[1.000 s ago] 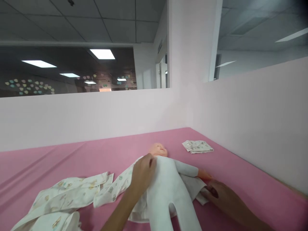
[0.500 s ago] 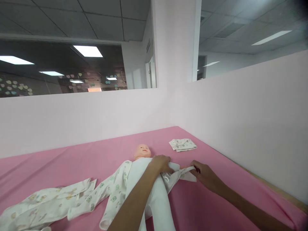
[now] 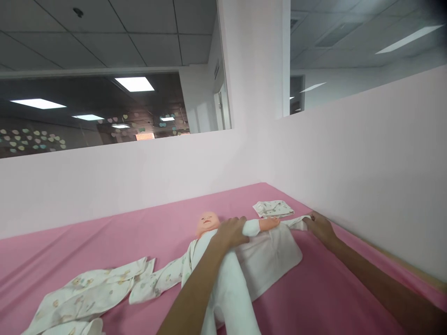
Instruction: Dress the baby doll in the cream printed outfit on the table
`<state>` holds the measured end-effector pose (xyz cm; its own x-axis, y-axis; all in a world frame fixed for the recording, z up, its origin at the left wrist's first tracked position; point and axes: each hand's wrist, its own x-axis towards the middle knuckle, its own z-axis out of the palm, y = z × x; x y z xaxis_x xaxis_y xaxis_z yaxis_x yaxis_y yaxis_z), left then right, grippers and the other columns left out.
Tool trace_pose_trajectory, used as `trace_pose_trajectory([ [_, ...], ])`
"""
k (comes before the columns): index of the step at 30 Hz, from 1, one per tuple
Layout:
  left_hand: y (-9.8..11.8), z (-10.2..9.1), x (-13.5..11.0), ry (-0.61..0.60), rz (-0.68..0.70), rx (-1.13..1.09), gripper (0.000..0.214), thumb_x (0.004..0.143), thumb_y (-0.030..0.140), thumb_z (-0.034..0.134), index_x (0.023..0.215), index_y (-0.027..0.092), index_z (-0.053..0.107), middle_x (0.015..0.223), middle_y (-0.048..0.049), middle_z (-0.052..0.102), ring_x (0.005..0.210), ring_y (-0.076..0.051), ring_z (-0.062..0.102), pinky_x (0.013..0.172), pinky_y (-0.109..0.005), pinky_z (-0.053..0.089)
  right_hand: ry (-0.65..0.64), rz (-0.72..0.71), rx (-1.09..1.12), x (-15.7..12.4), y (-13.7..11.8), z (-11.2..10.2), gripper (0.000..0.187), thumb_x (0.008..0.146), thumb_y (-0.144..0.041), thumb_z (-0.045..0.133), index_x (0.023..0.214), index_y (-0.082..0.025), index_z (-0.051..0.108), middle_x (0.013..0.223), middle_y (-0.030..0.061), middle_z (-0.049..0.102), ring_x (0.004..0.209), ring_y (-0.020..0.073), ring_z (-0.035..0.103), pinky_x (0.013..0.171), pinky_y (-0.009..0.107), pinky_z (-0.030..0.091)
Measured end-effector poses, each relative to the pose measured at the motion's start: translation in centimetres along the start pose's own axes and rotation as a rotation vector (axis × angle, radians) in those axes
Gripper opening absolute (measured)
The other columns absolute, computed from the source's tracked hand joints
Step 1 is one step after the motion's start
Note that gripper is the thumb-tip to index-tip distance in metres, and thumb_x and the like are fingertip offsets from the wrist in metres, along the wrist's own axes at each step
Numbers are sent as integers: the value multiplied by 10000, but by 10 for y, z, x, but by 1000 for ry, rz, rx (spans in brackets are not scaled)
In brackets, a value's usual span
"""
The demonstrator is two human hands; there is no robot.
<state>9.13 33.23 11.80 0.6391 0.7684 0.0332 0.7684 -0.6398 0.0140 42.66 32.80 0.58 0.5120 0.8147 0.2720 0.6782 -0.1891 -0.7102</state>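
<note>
A baby doll [image 3: 226,284] with a white cloth body lies on its back, its head [image 3: 207,222] away from me. My left hand [image 3: 233,232] is closed around the doll's upper arm by the shoulder. The doll's bare hand [image 3: 268,224] points to the right. A printed baby shirt [image 3: 268,260] is spread beside and under the doll. Its sleeve on the left lies over the doll's other arm. My right hand [image 3: 319,228] pinches the end of the shirt's other sleeve [image 3: 295,223], pulled out straight past the doll's hand.
A folded printed garment [image 3: 274,209] lies near the back right. More printed baby clothes [image 3: 87,295] are spread at the left. The pink sheet [image 3: 139,232] covers the padded surface, bounded by white walls [image 3: 366,153] at the back and right.
My right hand has moved right and away from me, drawing the sleeve out taut. The shirt's panel has spread flat, and the doll's arm and hand now show. My left hand stays at the shoulder.
</note>
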Motion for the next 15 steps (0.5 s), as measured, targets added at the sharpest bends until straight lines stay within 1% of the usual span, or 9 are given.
trace_pose_trajectory([
  [4, 5, 4, 3, 16, -25, -37, 373, 716, 362, 595, 1053, 216, 527, 1036, -83, 660, 874, -263, 643, 622, -298, 428, -8, -3, -99, -8, -13, 23, 185, 797, -321, 374, 770, -212, 521, 759, 85, 625, 688, 232, 576, 587, 324, 392],
  [6, 5, 8, 5, 29, -30, -61, 379, 719, 368, 594, 1060, 217, 524, 1047, -85, 658, 887, -266, 644, 628, -299, 428, -21, -26, -140, -16, -18, 30, 197, 796, -305, 373, 805, -210, 545, 739, 86, 619, 672, 245, 578, 581, 338, 400],
  [8, 4, 12, 7, 43, -26, -87, 405, 721, 401, 596, 1072, 216, 519, 1059, -91, 656, 906, -275, 640, 640, -306, 428, -19, -73, -170, -23, -25, 33, 216, 785, -267, 387, 879, -198, 570, 816, 110, 631, 749, 274, 596, 637, 376, 427],
  [10, 4, 15, 8, 55, -15, -116, 436, 719, 457, 599, 1073, 217, 515, 1061, -90, 657, 905, -278, 637, 635, -310, 423, -8, -153, -180, -30, -35, 35, 288, 764, -217, 416, 999, -181, 578, 991, 151, 631, 925, 318, 587, 768, 432, 433],
  [12, 4, 18, 11, 62, 1, -146, 433, 713, 462, 598, 1063, 222, 511, 1042, -76, 661, 872, -265, 638, 608, -303, 410, -28, -264, -157, -38, -51, 41, 367, 754, -192, 440, 1097, -175, 569, 1133, 162, 606, 1074, 335, 538, 890, 446, 400],
  [13, 6, 19, 12, 64, 11, -161, 415, 711, 436, 596, 1058, 225, 509, 1031, -67, 663, 853, -254, 637, 594, -298, 404, -57, -325, -132, -42, -60, 46, 381, 757, -194, 450, 1118, -181, 570, 1159, 150, 606, 1107, 326, 526, 919, 431, 394],
  [15, 10, 20, 16, 67, 35, -187, 389, 705, 370, 587, 1059, 229, 508, 1027, -52, 662, 841, -236, 631, 592, -292, 403, -137, -435, -65, -52, -79, 60, 376, 757, -212, 480, 1116, -200, 588, 1138, 111, 635, 1113, 300, 540, 930, 393, 406],
])
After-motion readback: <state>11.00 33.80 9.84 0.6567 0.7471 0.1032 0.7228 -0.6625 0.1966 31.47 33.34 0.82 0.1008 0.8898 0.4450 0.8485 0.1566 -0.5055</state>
